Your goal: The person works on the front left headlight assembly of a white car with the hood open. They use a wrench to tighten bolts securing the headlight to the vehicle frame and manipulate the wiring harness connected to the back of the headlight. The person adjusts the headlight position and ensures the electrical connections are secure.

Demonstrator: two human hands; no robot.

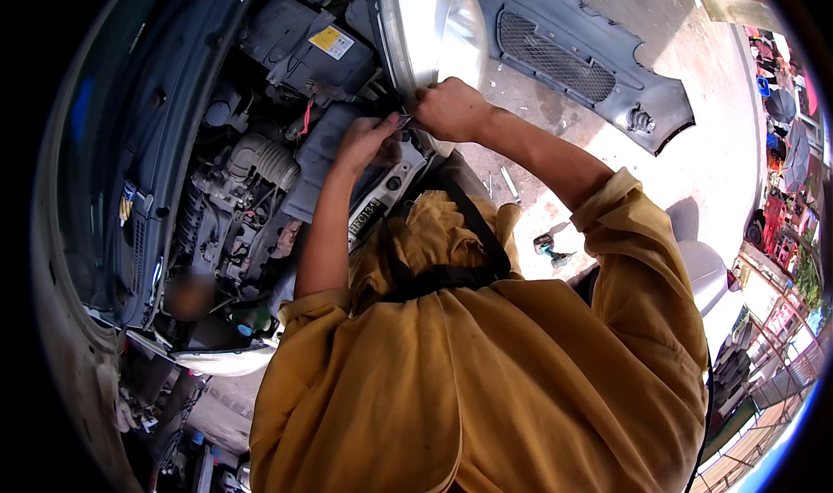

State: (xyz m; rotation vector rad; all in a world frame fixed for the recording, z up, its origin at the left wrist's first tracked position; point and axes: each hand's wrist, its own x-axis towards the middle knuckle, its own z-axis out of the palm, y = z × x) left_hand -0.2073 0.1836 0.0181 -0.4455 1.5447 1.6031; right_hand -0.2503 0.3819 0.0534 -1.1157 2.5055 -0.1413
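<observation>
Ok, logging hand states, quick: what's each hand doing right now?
Left hand: fingers curled at the lower edge of the clear plastic headlight; grip cannot be told.
Right hand: closed at the same edge; contents hidden.

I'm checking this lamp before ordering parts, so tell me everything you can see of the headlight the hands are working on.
The headlight is a large rounded unit with a clear, glossy lens, seemingly plastic, and a silvery reflector behind it. It sits at the front corner of the open engine bay, beside the detached grey bumper lying on the ground. No cracks show, though glare hides some of the lens. The right hand presses against its lower edge, and the left hand works just below it; what their fingers pinch is too small to tell.
</observation>
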